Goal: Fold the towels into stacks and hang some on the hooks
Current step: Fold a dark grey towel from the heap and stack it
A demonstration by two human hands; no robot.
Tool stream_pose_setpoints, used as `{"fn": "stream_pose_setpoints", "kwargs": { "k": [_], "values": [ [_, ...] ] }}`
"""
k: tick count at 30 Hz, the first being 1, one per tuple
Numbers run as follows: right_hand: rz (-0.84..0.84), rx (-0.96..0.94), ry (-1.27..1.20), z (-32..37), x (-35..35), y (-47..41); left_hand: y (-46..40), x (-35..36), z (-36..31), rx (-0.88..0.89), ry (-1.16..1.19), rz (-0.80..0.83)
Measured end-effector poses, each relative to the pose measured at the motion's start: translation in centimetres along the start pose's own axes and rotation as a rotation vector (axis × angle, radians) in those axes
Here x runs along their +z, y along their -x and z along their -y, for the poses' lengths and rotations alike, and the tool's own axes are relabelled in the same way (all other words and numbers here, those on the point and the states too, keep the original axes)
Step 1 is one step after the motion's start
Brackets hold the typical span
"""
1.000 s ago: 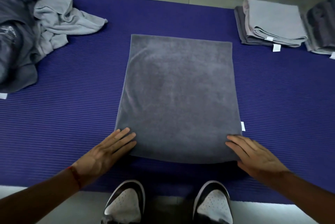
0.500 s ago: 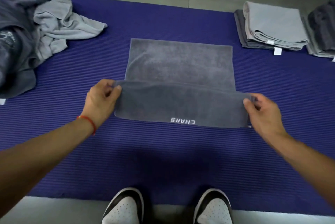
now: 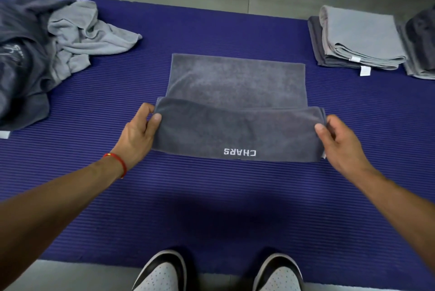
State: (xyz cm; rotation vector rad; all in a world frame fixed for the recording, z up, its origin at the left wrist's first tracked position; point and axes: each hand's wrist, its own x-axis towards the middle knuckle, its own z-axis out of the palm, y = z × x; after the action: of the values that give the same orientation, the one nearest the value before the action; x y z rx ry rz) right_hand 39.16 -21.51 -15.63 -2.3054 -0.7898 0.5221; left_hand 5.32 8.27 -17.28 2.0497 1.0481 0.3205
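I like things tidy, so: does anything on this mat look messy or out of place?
Yes: the crumpled heap of towels at the mat's far left lies unfolded, unlike the neat folded stack at the far right.

The dark towel pile runs off the left edge, and another stack (blurry too) runs off the right edge.

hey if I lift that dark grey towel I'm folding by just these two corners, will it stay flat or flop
The dark grey terry towel will probably sag: its lifted edge already bows between the left hand and the right hand. It likely weighs little, since fingertip pinches hold it up. Its nap should grip the ribbed purple mat, so it probably won't slide.
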Motion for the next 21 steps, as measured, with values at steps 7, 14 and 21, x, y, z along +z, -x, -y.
{"fn": "stream_pose_setpoints", "kwargs": {
  "k": [7, 14, 21],
  "values": [
    [-0.020, -0.103, 0.034, 2.5, -0.9, -0.2, 0.6, -0.4, -1.8, 0.124, 0.015, -0.102],
    [0.020, 0.030, 0.075, 0.5, -0.3, 2.3, 2.3, 0.0, -0.5, 0.037, -0.009, -0.093],
    [0.082, 0.064, 0.124, -2.1, 0.4, 9.6, 11.4, 1.1, 1.1, -0.116, -0.031, -0.145]
  ]
}}
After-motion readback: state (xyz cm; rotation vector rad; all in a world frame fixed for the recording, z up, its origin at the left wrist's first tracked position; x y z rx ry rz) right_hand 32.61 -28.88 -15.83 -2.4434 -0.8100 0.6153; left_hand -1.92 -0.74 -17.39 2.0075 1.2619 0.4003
